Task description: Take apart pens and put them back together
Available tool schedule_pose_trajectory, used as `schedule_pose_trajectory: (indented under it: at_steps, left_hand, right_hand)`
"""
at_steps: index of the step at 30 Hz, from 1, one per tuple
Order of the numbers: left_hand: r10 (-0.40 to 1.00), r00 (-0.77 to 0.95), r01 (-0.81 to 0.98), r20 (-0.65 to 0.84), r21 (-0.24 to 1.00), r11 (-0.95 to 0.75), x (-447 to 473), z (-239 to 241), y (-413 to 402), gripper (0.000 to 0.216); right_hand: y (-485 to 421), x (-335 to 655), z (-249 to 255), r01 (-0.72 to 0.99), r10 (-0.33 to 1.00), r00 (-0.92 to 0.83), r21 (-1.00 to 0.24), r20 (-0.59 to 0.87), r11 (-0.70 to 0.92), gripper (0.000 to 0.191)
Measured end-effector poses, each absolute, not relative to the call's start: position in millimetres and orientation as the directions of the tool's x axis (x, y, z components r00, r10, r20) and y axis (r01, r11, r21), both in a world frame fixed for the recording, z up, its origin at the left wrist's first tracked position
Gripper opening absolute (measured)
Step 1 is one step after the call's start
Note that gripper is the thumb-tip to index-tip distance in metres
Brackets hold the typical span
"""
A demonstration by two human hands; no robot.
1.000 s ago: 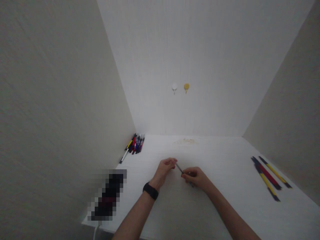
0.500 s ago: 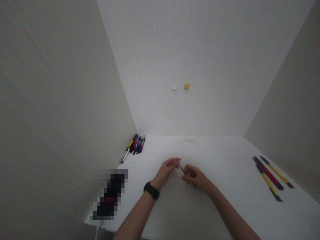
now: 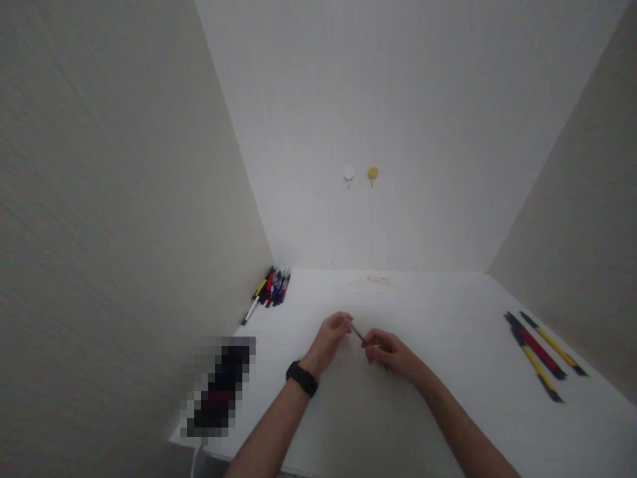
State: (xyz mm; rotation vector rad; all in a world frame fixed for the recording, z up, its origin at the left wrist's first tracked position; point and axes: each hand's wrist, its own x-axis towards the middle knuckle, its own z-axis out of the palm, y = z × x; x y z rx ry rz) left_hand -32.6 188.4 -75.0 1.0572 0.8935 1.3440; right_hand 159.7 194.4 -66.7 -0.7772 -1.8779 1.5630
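Observation:
A thin, dark grey pen [image 3: 357, 333] slants between my hands, just above the white tabletop. My left hand [image 3: 331, 340], with a black band on its wrist, pinches the pen's upper left end. At the lower right end, the fingers of my right hand [image 3: 391, 352] are curled around the pen and hide that part of it. Both hands are closed. Whether the pen has a cap cannot be made out.
A pile of pens and markers [image 3: 273, 287] lies at the back left corner. Yellow and red markers with dark ends [image 3: 540, 352] lie along the right side. A blurred-out dark object [image 3: 219, 392] with a cable sits front left. Two hooks [image 3: 373, 173] are on the back wall.
My right hand's fingers have shifted slightly on the pen, and less of its lower end shows. My left hand has moved a little to the left and up, still pinching it.

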Motion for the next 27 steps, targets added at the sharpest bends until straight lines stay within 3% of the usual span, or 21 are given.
schedule_pose_trajectory:
  at_steps: [13, 27]
  left_hand:
    - [0.989, 0.103, -0.299, 0.109, 0.951, -0.074, -32.8, -68.0, 185.3, 0.037]
    - [0.976, 0.14, -0.311, 0.168, 0.943, -0.117, -29.6, -61.9, 182.1, 0.03]
  right_hand:
    - [196.7, 160.6, -70.5, 0.067, 0.739, -0.671, -0.989, 0.052, 0.131, 0.039]
    - [195.8, 157.1, -68.0, 0.072, 0.753, -0.656, -0.987, 0.06, 0.141, 0.034]
